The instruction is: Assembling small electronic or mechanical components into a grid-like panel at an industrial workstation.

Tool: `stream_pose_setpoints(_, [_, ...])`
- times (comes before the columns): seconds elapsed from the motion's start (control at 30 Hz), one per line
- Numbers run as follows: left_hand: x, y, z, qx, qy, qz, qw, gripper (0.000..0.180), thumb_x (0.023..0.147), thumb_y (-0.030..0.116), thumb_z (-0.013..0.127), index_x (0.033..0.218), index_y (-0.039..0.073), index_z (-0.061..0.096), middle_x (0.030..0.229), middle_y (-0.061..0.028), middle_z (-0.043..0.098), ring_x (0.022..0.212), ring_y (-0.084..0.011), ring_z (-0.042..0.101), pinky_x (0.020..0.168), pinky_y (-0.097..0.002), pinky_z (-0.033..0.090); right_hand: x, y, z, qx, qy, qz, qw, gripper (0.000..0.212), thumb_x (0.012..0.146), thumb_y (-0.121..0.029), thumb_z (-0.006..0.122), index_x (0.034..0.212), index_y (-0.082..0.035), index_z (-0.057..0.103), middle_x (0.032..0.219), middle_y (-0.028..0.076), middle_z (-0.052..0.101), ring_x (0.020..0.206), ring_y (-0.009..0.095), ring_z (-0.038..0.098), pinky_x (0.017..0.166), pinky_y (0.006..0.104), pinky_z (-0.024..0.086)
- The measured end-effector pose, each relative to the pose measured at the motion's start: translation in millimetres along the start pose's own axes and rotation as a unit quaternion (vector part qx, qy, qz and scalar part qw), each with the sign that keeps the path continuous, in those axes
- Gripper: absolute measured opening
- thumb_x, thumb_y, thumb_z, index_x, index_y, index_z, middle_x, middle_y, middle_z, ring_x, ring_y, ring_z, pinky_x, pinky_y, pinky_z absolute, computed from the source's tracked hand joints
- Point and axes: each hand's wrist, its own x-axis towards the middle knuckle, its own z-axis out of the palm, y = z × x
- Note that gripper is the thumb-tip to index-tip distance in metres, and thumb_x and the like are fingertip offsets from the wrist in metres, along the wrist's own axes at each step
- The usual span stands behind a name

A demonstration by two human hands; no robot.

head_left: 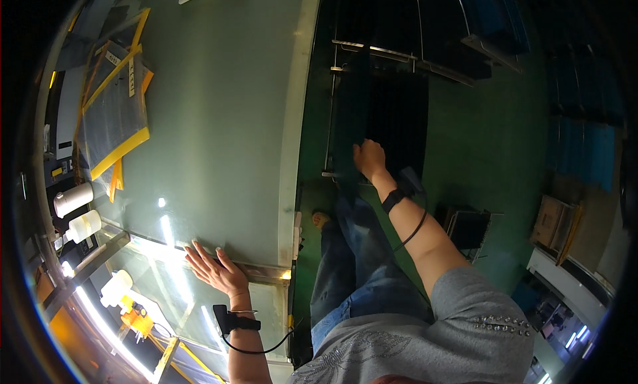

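My right hand (370,159) is closed at the edge of a dark, thin panel (351,118), which hangs nearly edge-on beside the worktable. The panel's outline blurs into the dark rack (374,50) behind it. My left hand (216,270) lies flat with fingers spread, over the near edge of the pale grey-green tabletop (219,118), where a bright glass surface (199,297) begins. Nothing shows in that hand. Each wrist wears a black strap with a cable.
Clear sheets edged with yellow tape (119,111) lie at the table's far left. Near them are white bottles (74,199) and an orange-and-white bottle (136,321). On the right, over green floor (458,158), stand a small dark rack (468,231) and stacked boards (555,221).
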Motion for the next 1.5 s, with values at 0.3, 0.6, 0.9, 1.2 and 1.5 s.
stream_pose_setpoints(0.3, [0,1,-1,-0.001,0.005,-0.001,1.0,0.065,0.103,0.053,0.035,0.156,0.015,0.032,0.165,-0.0101,0.022,0.153,-0.0321,0.015,0.12,-0.0562,0.012,4,-15,5,0.02,-0.012,0.014,1.0,0.03,0.09,-0.022,0.062,0.093,0.007,0.069,0.093,0.029,0.069,0.093,0.045,0.067,0.082,0.05,0.055])
stream_pose_setpoints(0.6, [0,1,-1,-0.001,0.006,0.005,1.0,0.065,0.103,0.052,0.035,0.156,0.015,0.032,0.165,-0.0103,0.022,0.152,-0.033,0.016,0.12,-0.0566,0.012,7,-27,-2,-0.005,-0.033,0.031,0.999,0.028,0.089,-0.02,0.061,0.093,0.007,0.069,0.096,0.03,0.069,0.095,0.046,0.067,0.084,0.0498,0.055])
stream_pose_setpoints(0.9, [-1,4,-3,0.004,-0.005,-0.007,1.0,0.065,0.103,0.052,0.034,0.156,0.015,0.032,0.165,-0.0101,0.021,0.153,-0.0323,0.015,0.119,-0.0576,0.011,11,-22,-5,-0.013,0.001,-0.001,1.0,0.025,0.088,-0.016,0.061,0.09,0.007,0.07,0.092,0.029,0.07,0.091,0.044,0.069,0.08,0.0486,0.057])
stream_pose_setpoints(1.2, [-1,3,-3,-0.004,-0.003,-0.005,1.0,0.066,0.103,0.054,0.034,0.156,0.014,0.032,0.164,-0.0105,0.022,0.153,-0.0324,0.015,0.12,-0.0566,0.011,53,-7,18,-0.01,0.005,0.006,1.0,0.025,0.086,-0.017,0.062,0.087,0.006,0.07,0.093,0.028,0.07,0.093,0.045,0.068,0.079,0.049,0.056])
stream_pose_setpoints(1.5, [1,2,-5,0.009,-0.01,0.006,1.0,0.068,0.104,0.056,0.028,0.157,0.013,0.03,0.164,-0.0119,0.021,0.152,-0.0354,0.015,0.121,-0.0536,0.012,69,-1,73,-0.003,-0.003,0.035,0.999,0.036,0.091,-0.032,0.062,0.091,0.003,0.07,0.097,0.026,0.07,0.092,0.045,0.069,0.079,0.0513,0.056])
